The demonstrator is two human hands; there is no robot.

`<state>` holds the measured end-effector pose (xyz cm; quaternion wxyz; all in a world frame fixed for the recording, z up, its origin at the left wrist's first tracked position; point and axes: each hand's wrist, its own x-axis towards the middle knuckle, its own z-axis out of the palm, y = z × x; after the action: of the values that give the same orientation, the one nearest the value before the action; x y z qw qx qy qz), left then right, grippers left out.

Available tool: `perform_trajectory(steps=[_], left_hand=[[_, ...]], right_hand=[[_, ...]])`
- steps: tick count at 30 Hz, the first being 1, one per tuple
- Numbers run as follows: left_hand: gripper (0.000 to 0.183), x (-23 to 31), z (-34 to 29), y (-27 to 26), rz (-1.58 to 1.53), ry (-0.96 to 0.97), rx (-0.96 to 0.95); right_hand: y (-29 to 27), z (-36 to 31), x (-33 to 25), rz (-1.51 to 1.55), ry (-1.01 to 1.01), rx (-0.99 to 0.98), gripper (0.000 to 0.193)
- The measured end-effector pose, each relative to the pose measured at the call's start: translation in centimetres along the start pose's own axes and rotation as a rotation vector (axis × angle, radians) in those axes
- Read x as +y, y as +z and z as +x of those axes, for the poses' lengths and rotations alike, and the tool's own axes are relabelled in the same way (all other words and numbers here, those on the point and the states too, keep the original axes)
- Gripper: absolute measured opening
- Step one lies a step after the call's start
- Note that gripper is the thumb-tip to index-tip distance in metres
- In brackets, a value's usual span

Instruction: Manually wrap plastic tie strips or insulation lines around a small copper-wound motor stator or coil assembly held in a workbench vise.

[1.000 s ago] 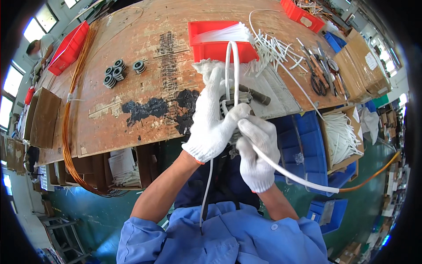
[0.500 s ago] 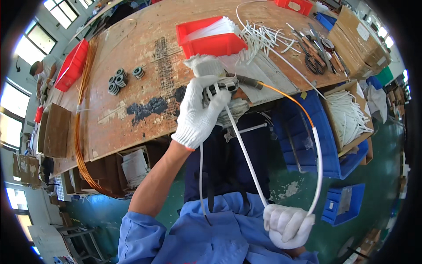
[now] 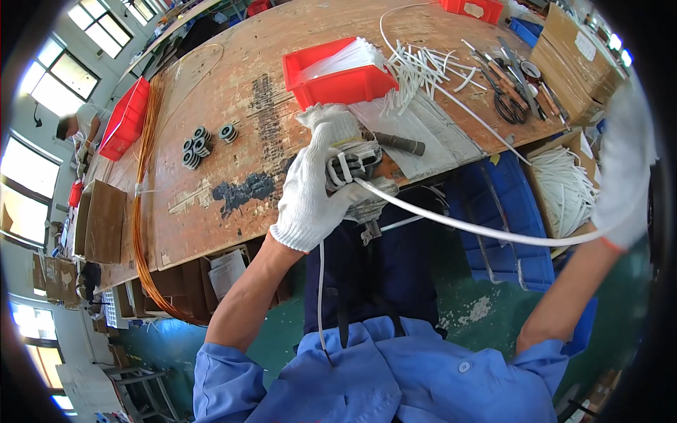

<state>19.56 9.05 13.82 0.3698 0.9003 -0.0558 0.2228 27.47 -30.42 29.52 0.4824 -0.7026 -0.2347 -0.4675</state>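
Head view: gloved left hand (image 3: 310, 194) curved around a metal clamp (image 3: 358, 162) at the table (image 3: 201, 106) edge, grip unclear; white tube (image 3: 451, 221) bowing from clamp to blurred right hand (image 3: 626, 166), whose grip I cannot tell

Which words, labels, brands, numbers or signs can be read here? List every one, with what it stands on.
None can be read.
White label on the cardboard box: too small and blurred.
White papers below the table: any print is too small.
Pale patch on the red bin at the top edge: no writing can be made out.
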Motion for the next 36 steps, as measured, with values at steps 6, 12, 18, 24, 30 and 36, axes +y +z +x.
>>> perform_trajectory(steps=[6,12,18,24,30,36], left_hand=[[0.100,0.2,0.0,-0.4,0.092,-0.013,0.017],[0.059,2.0,1.8,-0.5,0.159,0.513,0.091],[0.036,7.3,4.9,-3.0,0.225,0.660,0.042],[0.040,9.6,11.4,-5.4,0.418,0.496,0.065],[0.067,2.3,17.5,-3.2,-0.070,0.176,-0.030],[0.070,2.1,14.7,-2.4,-0.394,-0.286,-0.025]], right_hand=[[11.8,-3.9,-0.1,0.139,0.215,-0.314,0.039],[15.8,-3.2,1.0,0.581,0.263,-0.367,0.037],[20.5,0.2,-1.5,0.884,0.540,-0.464,0.032],[29.3,-2.1,0.1,0.834,0.603,-0.937,0.027],[30.8,-9.9,0.9,0.833,0.609,-1.324,0.023],[17.2,-16.0,0.7,0.335,0.143,-0.427,0.033]])
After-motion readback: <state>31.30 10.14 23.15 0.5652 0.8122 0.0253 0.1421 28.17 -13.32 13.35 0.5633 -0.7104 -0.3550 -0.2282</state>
